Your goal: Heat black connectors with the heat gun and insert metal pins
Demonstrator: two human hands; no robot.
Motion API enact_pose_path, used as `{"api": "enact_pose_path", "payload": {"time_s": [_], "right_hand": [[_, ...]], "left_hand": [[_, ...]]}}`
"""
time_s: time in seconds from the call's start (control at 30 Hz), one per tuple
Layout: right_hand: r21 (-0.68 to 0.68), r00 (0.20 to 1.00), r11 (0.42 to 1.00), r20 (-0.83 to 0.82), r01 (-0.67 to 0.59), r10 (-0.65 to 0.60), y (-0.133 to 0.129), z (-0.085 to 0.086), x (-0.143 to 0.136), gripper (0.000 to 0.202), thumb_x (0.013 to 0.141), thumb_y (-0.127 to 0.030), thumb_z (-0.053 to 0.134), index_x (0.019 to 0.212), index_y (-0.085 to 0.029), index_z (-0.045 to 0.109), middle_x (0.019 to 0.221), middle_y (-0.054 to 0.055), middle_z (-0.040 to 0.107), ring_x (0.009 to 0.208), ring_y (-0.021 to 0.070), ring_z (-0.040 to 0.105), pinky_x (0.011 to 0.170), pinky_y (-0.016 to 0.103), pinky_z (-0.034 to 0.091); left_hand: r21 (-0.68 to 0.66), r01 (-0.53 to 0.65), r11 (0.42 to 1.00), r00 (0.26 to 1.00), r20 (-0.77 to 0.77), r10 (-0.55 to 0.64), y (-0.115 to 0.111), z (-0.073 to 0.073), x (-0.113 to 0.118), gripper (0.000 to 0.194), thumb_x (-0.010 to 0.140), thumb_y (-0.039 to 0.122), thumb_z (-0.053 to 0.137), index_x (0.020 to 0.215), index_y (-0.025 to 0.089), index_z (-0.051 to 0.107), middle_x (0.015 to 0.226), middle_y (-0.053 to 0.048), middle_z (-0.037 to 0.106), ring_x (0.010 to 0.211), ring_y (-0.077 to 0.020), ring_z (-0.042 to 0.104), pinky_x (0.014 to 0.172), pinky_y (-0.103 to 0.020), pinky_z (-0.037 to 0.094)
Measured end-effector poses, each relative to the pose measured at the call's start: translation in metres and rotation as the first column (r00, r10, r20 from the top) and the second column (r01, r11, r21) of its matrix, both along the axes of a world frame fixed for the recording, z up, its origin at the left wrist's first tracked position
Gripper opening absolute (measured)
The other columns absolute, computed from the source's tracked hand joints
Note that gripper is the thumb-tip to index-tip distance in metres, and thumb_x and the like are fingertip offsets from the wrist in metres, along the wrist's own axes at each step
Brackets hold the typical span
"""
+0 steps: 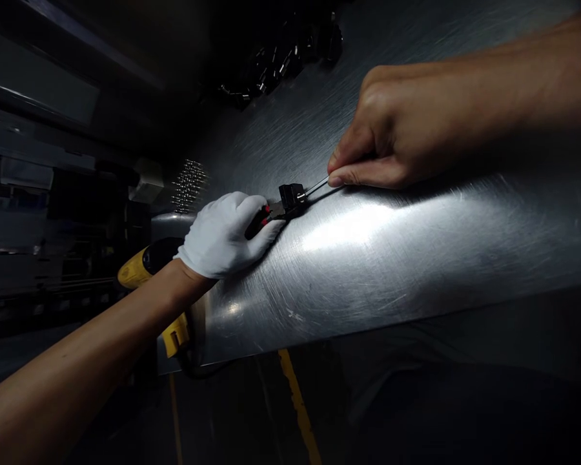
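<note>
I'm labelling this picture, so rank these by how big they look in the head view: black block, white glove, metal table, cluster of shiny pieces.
1. metal table
2. white glove
3. cluster of shiny pieces
4. black block, somewhat smaller than the cluster

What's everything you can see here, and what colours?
table: one, silvery, across the picture
block: one, black, centre
rod: one, silvery, reaching the block
plier-like tool: one, red and dark, left of block
pins: many, silvery, left of centre
loose parts: several, black and silvery, top
power tool: apparently one, yellow and black, left
box: one, pale, back left
floor stripes: two, yellow, below table edge
dark background: too dim to count
left hand: one, white-gloved, around plier-like tool
right hand: one, bare, pinching rod
</note>
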State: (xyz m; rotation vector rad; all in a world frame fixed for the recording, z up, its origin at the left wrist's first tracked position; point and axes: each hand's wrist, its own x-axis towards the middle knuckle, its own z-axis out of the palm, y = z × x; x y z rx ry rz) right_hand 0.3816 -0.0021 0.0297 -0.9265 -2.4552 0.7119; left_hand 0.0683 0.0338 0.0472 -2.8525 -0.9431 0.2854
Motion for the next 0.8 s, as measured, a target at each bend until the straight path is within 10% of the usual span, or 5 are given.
{"api": "enact_pose_path", "payload": {"time_s": [0.8], "right_hand": [[0.043,0.997,0.996,-0.001,-0.081,0.081,0.021,-0.005,0.005,0.017,0.091,-0.019,0.07,0.105,-0.021,0.081,0.07,-0.004,0.073,0.083,0.011,0.067,0.063,0.021,0.041]], "left_hand": [[-0.006,-0.006,1.0,1.0,0.01,0.006,0.001,-0.002,-0.002,0.039,0.09,0.05,0.056,0.112,0.019,0.063,0.09,-0.008,0.067,0.077,-0.0238,0.063,0.065,-0.036,0.048]]}}
